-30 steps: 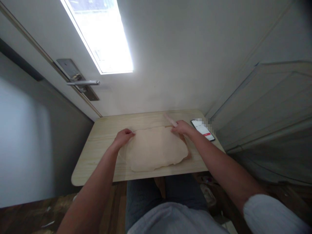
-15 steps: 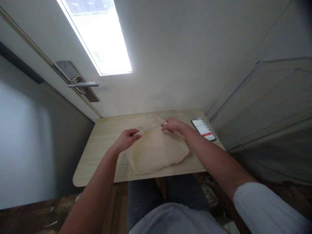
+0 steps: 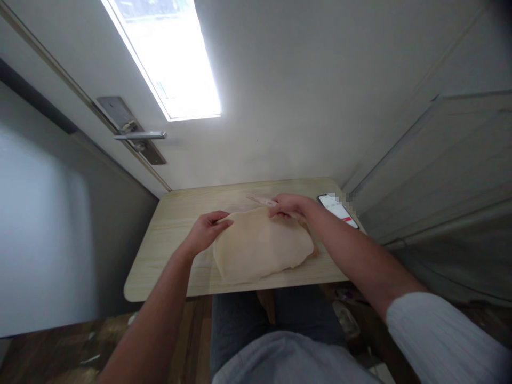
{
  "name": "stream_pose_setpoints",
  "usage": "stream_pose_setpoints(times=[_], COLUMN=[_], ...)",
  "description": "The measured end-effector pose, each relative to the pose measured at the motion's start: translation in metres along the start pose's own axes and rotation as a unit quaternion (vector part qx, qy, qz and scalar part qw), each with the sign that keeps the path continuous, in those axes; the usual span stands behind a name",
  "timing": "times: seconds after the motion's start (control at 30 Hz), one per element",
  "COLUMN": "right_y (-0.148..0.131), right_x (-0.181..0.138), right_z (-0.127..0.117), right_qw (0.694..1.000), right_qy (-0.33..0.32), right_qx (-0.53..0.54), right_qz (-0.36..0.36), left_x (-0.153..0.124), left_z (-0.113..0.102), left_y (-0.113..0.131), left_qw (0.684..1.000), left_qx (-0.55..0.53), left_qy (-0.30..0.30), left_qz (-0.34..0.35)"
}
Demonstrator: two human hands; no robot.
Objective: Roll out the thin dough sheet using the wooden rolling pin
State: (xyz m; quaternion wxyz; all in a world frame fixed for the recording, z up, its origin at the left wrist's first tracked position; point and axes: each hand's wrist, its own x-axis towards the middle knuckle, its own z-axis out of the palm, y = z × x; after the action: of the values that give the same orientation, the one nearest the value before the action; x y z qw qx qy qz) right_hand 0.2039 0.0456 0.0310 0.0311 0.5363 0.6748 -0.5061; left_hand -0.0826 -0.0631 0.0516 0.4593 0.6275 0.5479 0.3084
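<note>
Cloth (image 3: 260,248) at frame centre on table (image 3: 176,218); left hand (image 3: 206,230) pinches its far-left edge, right hand (image 3: 288,205) closed on far-right edge and pink stick (image 3: 260,200); far edge lifted, rest lying flat.

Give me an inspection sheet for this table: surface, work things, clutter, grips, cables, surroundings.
Surface: light wooden table, rounded corners.
Job's things: cream soft sheet lying on the table; pale pink thin stick at its far edge.
Clutter: black smartphone, screen lit, at the far right corner.
Grips: left hand pinches the sheet's far left edge; right hand holds the stick.
Cables: nothing seen.
Surroundings: white door with metal lever handle; dark wooden floor.
</note>
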Motion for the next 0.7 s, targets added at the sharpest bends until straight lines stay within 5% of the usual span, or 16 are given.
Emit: stream_pose_setpoints(times=[0.17,0.4,0.7], right_y=[0.014,0.023,0.057], right_x=[-0.008,-0.030,-0.085], right_z=[0.003,0.011,0.004], right_qw=[0.999,0.994,0.994], right_qy=[0.040,0.091,0.087], right_qx=[-0.026,-0.051,0.001], right_qz=[0.002,0.036,0.069], left_x=[0.002,-0.004,-0.015], left_z=[-0.009,-0.033,0.000], left_y=[-0.018,-0.045,-0.028], left_qw=[0.996,0.985,0.992], left_qx=[0.083,0.137,0.068], left_qy=[0.025,-0.016,-0.051], left_qz=[-0.019,-0.102,-0.095])
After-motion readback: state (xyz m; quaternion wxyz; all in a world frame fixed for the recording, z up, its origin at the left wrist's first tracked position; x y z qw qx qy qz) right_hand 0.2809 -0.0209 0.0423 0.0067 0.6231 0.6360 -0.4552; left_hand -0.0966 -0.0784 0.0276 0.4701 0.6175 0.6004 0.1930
